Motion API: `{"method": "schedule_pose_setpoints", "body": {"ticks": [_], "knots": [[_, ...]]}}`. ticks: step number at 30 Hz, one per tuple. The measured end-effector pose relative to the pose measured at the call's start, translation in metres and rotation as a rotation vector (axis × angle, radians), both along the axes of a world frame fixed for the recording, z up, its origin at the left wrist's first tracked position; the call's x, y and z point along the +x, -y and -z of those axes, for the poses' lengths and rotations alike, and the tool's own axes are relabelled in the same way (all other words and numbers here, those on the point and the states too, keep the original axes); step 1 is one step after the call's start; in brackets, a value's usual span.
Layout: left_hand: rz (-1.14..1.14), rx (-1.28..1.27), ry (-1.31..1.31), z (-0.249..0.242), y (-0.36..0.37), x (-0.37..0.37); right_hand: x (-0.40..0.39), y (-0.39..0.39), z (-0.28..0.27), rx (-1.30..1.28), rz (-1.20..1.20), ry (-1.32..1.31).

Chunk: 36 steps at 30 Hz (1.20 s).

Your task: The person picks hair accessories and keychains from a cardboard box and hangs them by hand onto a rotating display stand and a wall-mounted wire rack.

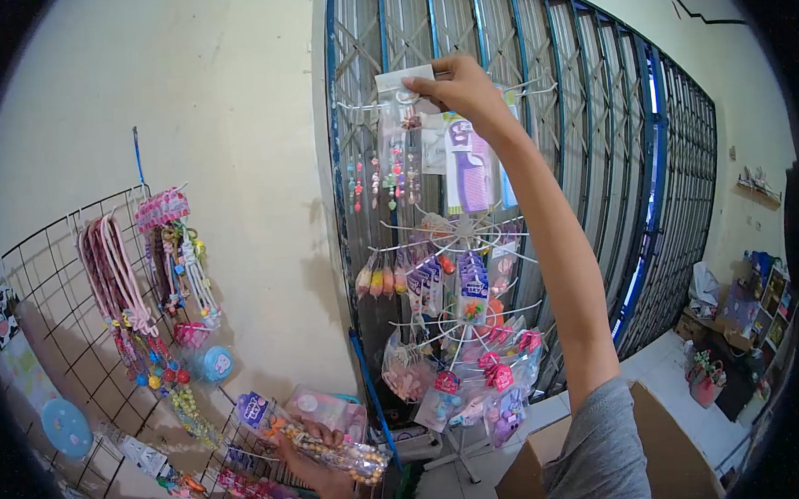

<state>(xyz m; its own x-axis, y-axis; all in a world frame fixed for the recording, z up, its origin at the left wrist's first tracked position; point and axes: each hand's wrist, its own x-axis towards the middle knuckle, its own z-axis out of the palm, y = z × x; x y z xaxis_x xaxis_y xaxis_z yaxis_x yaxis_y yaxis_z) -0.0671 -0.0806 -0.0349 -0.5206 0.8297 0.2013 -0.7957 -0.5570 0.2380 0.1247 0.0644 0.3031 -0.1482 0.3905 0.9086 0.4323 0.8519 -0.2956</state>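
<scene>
Right grip (458, 89) pinches the white header card (401, 78) of a beaded packet (399, 166) hanging just below it, by the wire rack (463, 236); whether hooked, unclear. Left grip (308, 464), well below, is wrapped around bead packets (361, 459). Judged light, limp, slick; header card likely the best hold.

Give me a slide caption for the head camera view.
Right hand holding a packet near the top of the rack; left hand holding beaded packs lower down.

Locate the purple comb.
Head view, above and right of centre: the purple comb hangs below the right hand, between the beaded strands on its left and the forearm on its right.
</scene>
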Motion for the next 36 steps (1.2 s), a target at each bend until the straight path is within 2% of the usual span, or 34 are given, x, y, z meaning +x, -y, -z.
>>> {"method": "schedule_pose_setpoints", "body": {"ticks": [3,6,8,13,17,21,24,29,32,35,36], "knots": [[0.018,-0.032,0.026,-0.002,0.003,0.001,-0.013,-0.015,-0.004,0.009,-0.014,-0.002],[0.076,0.014,0.033,0.004,0.001,0.000,-0.021,-0.024,-0.007,0.002,0.068,-0.048],[0.096,0.005,0.042,0.006,0.002,0.001,-0.024,-0.030,-0.005,0.111,0.235,-0.067],[0.114,-0.007,-0.016,0.010,0.005,0.003,-0.029,-0.035,-0.002,0.207,0.256,-0.097],[0.186,-0.055,0.074,0.010,0.005,0.004,-0.036,-0.034,-0.003,0.343,0.337,-0.043],[0.217,-0.043,0.003,0.016,0.005,0.006,-0.040,-0.026,-0.011,0.296,0.366,0.047],[0.282,-0.070,0.053,0.020,0.002,0.009,-0.043,-0.027,-0.015,0.230,0.463,0.066],[0.310,-0.128,-0.018,0.017,0.006,0.015,-0.028,-0.051,-0.005,0.133,0.772,0.109],[0.251,-0.242,-0.065,0.012,0.010,0.017,-0.009,-0.081,0.000,0.301,0.921,0.121],[0.260,-0.156,-0.243,0.017,0.009,0.011,0.004,-0.092,0.011,0.590,1.066,0.173],[0.241,-0.139,-0.290,0.014,0.011,0.010,0.003,-0.084,0.016,0.598,1.090,0.152]]}}
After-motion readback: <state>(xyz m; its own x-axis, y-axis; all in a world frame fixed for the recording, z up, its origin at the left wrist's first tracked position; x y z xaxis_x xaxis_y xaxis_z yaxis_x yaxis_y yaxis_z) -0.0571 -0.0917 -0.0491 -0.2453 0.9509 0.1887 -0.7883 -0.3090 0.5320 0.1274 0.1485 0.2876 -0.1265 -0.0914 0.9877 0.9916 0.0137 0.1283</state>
